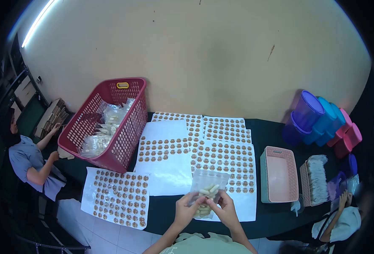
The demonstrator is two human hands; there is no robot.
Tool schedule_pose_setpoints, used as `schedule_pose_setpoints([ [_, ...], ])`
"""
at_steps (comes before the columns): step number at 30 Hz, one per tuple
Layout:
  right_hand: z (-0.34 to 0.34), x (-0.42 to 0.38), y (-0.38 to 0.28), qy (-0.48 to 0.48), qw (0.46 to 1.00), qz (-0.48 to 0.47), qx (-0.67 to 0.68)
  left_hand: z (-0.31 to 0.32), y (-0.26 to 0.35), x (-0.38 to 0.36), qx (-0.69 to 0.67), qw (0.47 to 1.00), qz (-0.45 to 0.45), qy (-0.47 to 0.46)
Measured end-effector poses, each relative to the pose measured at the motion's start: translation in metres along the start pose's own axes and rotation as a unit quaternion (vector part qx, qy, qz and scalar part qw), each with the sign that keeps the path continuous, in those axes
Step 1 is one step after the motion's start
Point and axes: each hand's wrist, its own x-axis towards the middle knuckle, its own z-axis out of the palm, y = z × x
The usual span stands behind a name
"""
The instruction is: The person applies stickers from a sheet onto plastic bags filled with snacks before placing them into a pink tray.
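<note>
Both hands hold a clear plastic bag [198, 177] filled with pale, oblong capsule-like pieces [210, 189]. My left hand [185, 209] grips the bag's left side, and my right hand [225, 208] grips its right side. The thumbs meet over the front of the bag, where a small brownish spot, perhaps a round sticker, shows between them. Beneath the bag lies a sheet of round stickers [233, 158]. More sticker sheets lie around it, among them a partly used sheet [165, 169] and a glossy sheet [119, 197] at the table's left front edge.
Left, a maroon laundry basket [138, 114] holds several filled bags. On the right stand a pink basket [282, 175], a narrow basket with stacked white packets [318, 180], and purple, blue and pink containers [309, 112]. One person [36, 163] works at left, another [337, 224] at right.
</note>
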Motion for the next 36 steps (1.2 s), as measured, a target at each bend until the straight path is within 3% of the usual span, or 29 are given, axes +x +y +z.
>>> schedule_pose_setpoints([
  [2,-0.004,0.001,-0.009,-0.040,0.999,-0.016,-0.026,0.001,0.002,0.003,0.009,1.000,0.004,-0.003],
  [4,-0.006,-0.002,-0.009,-0.026,0.999,-0.031,0.002,0.005,0.008,0.006,0.045,0.998,0.029,-0.014],
  [6,-0.017,-0.006,-0.010,0.005,0.997,-0.023,-0.073,0.010,0.005,0.008,0.024,0.998,-0.008,-0.050],
  [8,-0.027,-0.018,-0.024,0.024,0.989,-0.037,-0.141,0.011,0.014,0.012,0.032,0.988,-0.040,-0.144],
  [10,-0.033,-0.028,-0.037,0.023,0.992,-0.017,-0.122,0.010,0.021,0.013,0.071,0.972,-0.097,-0.204],
  [12,-0.029,-0.036,-0.051,0.033,0.991,-0.023,-0.131,0.016,0.035,0.011,0.076,0.963,-0.088,-0.244],
  [18,-0.016,-0.037,-0.055,0.065,0.983,-0.060,-0.160,0.015,0.031,0.003,0.028,0.982,-0.049,-0.181],
  [21,-0.012,-0.039,-0.064,0.049,0.982,-0.047,-0.174,0.008,0.017,-0.003,0.112,0.986,0.007,-0.126],
  [25,-0.014,-0.051,-0.060,0.011,0.975,-0.067,-0.212,0.008,0.035,-0.028,0.042,0.992,-0.030,-0.117],
  [26,-0.014,-0.053,-0.061,0.003,0.974,-0.076,-0.215,0.005,0.030,-0.031,0.114,0.988,-0.009,-0.108],
  [28,-0.013,-0.054,-0.059,-0.003,0.971,-0.092,-0.223,0.004,0.031,-0.033,0.114,0.988,0.047,-0.093],
  [29,-0.013,-0.054,-0.059,-0.002,0.969,-0.103,-0.224,0.006,0.030,-0.033,0.043,0.994,0.054,-0.088],
  [30,-0.014,-0.054,-0.059,-0.007,0.963,-0.112,-0.247,0.001,0.032,-0.033,0.056,0.992,0.005,-0.113],
  [32,-0.013,-0.055,-0.069,-0.015,0.966,-0.117,-0.230,-0.001,0.039,-0.035,-0.012,0.990,-0.019,-0.139],
  [34,-0.009,-0.057,-0.078,-0.001,0.965,-0.126,-0.229,-0.007,0.040,-0.038,0.005,0.986,-0.035,-0.163],
  [36,-0.009,-0.057,-0.083,-0.007,0.971,-0.116,-0.211,-0.006,0.049,-0.042,-0.120,0.982,-0.071,-0.130],
])
